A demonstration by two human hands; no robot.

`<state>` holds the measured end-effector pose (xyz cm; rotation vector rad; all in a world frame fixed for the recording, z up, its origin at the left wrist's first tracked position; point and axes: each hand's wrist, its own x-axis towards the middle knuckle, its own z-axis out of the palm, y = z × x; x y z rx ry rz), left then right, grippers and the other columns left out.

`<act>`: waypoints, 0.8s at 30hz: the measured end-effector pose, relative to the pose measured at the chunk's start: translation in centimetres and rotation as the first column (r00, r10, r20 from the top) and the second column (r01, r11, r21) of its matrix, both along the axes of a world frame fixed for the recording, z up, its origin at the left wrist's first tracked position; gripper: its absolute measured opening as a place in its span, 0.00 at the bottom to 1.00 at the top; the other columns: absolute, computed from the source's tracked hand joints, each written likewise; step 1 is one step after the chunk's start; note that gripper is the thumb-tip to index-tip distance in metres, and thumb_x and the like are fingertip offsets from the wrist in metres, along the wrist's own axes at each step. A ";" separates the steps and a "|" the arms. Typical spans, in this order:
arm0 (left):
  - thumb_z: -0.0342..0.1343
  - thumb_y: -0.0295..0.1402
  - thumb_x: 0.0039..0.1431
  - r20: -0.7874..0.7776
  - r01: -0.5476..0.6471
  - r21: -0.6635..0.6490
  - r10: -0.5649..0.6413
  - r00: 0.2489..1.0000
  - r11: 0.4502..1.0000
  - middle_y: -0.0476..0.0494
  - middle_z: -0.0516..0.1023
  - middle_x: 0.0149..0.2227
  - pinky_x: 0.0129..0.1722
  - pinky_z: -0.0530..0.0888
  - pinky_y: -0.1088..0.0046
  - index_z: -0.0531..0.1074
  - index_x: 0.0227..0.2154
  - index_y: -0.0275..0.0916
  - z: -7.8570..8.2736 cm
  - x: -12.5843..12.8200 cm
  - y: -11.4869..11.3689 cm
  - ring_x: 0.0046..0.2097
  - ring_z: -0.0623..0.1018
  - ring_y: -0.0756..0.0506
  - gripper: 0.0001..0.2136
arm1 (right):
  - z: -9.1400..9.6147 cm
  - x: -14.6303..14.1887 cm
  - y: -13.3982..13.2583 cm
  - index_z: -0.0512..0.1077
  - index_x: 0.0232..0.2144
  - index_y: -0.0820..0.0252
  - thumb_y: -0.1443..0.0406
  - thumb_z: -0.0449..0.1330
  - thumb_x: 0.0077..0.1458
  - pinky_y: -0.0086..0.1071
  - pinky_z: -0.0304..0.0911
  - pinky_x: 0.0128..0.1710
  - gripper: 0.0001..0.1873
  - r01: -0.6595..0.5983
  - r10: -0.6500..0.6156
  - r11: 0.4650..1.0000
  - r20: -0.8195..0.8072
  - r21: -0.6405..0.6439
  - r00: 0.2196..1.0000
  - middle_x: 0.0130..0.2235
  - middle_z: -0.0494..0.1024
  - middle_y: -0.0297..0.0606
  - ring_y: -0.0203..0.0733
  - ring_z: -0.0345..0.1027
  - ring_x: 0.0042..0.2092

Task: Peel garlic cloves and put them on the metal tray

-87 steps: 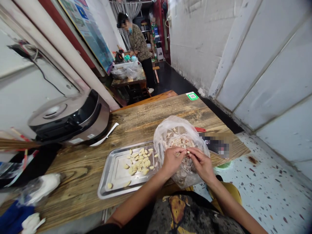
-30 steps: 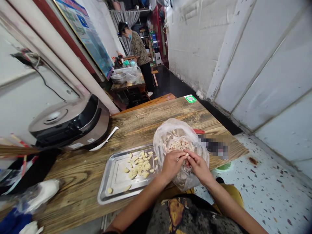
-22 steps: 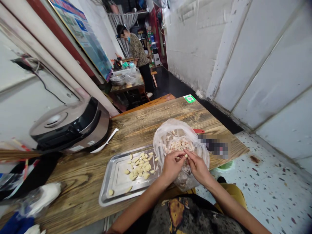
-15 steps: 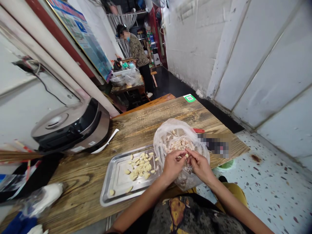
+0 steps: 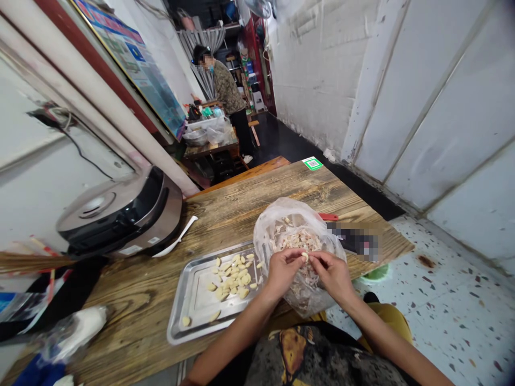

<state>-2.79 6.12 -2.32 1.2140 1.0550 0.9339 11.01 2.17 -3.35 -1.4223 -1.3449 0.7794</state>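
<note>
My left hand (image 5: 281,271) and my right hand (image 5: 332,273) meet over a clear plastic bag (image 5: 277,222) full of garlic skins and cloves. Both pinch one pale garlic clove (image 5: 304,257) between their fingertips, just above the bag's mouth. Left of the bag lies a steel tray (image 5: 193,316) on the wooden table (image 5: 249,198). A heap of peeled garlic cloves (image 5: 231,273) sits at the tray's far side, with two stray cloves near its front edge.
A rice cooker (image 5: 120,212) stands at the table's left, a white rice paddle (image 5: 177,242) beside it. A blurred dark object with a red handle (image 5: 354,238) lies right of the bag. Cloths and bags crowd the near left. Another person (image 5: 227,99) stands at a far table.
Both hands have stayed over the bag, working the same clove between the fingertips. The view has shifted slightly; the tray and bag have not moved.
</note>
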 end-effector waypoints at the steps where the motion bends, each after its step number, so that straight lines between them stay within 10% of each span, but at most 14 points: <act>1: 0.63 0.36 0.44 0.030 -0.008 -0.024 0.008 1.000 1.000 0.42 0.79 0.31 0.36 0.75 0.69 0.76 0.33 0.34 0.1 0.1 -0.1 0.33 0.77 0.46 0.13 | 0.1 0.0 0.0 0.75 0.33 0.60 0.59 0.54 0.55 0.32 0.63 0.29 0.13 0.007 -0.007 1.000 0.021 0.013 1.000 0.26 0.74 0.37 0.40 0.67 0.27; 13: 0.62 0.36 0.45 0.108 -0.038 -0.044 0.043 0.993 0.998 0.45 0.78 0.29 0.36 0.76 0.69 0.74 0.33 0.34 0.0 0.3 -0.7 0.31 0.77 0.48 0.13 | 0.1 -0.3 -0.5 0.72 0.28 0.59 0.62 0.54 0.54 0.31 0.62 0.30 0.10 0.014 -0.020 0.997 0.090 0.071 0.996 0.28 0.74 0.37 0.40 0.67 0.29; 24: 0.55 0.26 0.53 -0.326 0.078 0.544 0.124 0.937 0.836 0.43 0.78 0.39 0.43 0.73 0.70 0.74 0.41 0.39 0.9 0.0 -1.5 0.39 0.76 0.47 0.12 | 0.3 -0.4 -0.7 0.74 0.39 0.57 0.61 0.56 0.54 0.33 0.64 0.39 0.12 -0.039 0.048 0.996 -0.112 0.080 0.993 0.38 0.76 0.39 0.42 0.69 0.38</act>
